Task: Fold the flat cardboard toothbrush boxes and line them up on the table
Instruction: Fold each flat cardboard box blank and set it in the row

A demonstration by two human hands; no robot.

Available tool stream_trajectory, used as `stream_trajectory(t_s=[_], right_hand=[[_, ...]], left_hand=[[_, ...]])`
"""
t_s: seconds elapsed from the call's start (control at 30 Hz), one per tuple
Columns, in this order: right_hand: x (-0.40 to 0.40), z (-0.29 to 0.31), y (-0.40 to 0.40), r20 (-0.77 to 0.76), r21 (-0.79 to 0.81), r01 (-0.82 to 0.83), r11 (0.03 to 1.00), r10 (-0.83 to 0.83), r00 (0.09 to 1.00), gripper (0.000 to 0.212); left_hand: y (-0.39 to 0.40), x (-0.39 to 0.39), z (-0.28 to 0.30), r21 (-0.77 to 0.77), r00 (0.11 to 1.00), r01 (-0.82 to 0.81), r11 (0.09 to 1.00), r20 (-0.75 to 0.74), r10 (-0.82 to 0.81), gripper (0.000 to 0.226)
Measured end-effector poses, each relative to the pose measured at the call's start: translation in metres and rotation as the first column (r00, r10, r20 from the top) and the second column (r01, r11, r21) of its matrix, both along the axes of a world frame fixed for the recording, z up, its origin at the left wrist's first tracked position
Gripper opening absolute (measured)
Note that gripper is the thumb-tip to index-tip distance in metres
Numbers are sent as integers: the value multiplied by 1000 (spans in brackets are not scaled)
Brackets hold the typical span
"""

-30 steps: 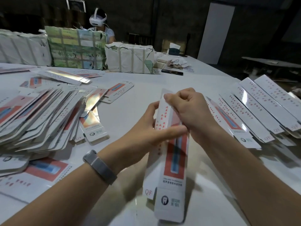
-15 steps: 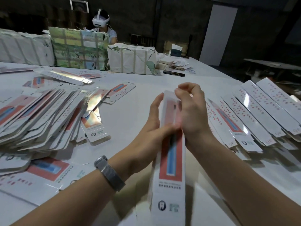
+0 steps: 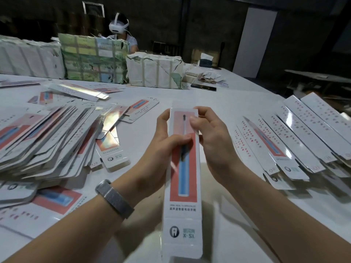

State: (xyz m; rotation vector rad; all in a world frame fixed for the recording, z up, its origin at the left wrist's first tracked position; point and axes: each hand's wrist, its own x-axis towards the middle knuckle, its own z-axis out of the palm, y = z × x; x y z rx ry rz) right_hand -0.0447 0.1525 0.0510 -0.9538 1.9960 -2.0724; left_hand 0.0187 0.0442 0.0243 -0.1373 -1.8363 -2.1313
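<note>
White tabletop (image 3: 218,111) fills a dim workroom, and the folding goes on just above its near middle. Fingertips (image 3: 192,119) of the right hand (image 3: 214,145) pinch the upper right edge of the box (image 3: 182,168), thumb and forefinger curled onto it, the other fingers loosely bent. The left hand (image 3: 161,147) wraps the box's left side, its thumb lying across the printed front and its fingers behind. The box is held lengthwise, away from the body, picture side up, its bottom flap open toward the camera.

Left of the hands lies a pile of flat boxes (image 3: 47,139); to the right, a row of folded boxes (image 3: 296,137) lies side by side. Wrapped bundles (image 3: 93,59) stand at the far edge.

Judging by the grip, the sleeve is being squared up. Next it likely needs its end flaps tucked, then a place beside the row.
</note>
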Motion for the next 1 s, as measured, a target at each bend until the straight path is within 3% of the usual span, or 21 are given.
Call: stream_trajectory(t_s=[0.1, 0.27, 0.33, 0.4, 0.5, 0.57, 0.7, 0.87, 1.0], right_hand=[[-1, -2, 0, 33, -26, 13, 1000, -12, 999, 8], [-10, 3, 5, 89, -153, -1, 988, 15, 996, 39], [-12, 5, 7, 91, -153, -24, 988, 38, 995, 32], [-14, 6, 8, 93, -132, -37, 991, 49, 995, 9], [-17, 8, 9, 119, -76, -22, 997, 31, 992, 23], [-19, 7, 10, 124, -47, -40, 998, 45, 991, 14], [-21, 8, 13, 121, -36, -98, 995, 102, 987, 14], [-22, 12, 16, 72, -92, -22, 996, 29, 997, 25], [-25, 15, 20, 73, -99, -129, 987, 136, 988, 32]], left_hand=[[-2, 2, 0, 17, 999, 33, 999, 28, -34, 65], [1, 2, -3, 35, 996, 72, 997, 47, -73, 69], [-1, 2, -1, 60, 997, 56, 997, 48, -59, 77], [-4, 3, 0, 42, 996, 70, 997, 48, -72, 80], [-5, 5, -2, -53, 993, 86, 995, 83, -82, 78], [-4, 5, -4, -105, 992, 94, 990, 90, -85, 74], [-7, 7, -5, -124, 993, 103, 987, 70, -95, 70], [-6, 9, -5, -198, 992, 129, 972, 23, -127, 78], [-7, 7, -5, -184, 993, 117, 976, -12, -121, 78]])
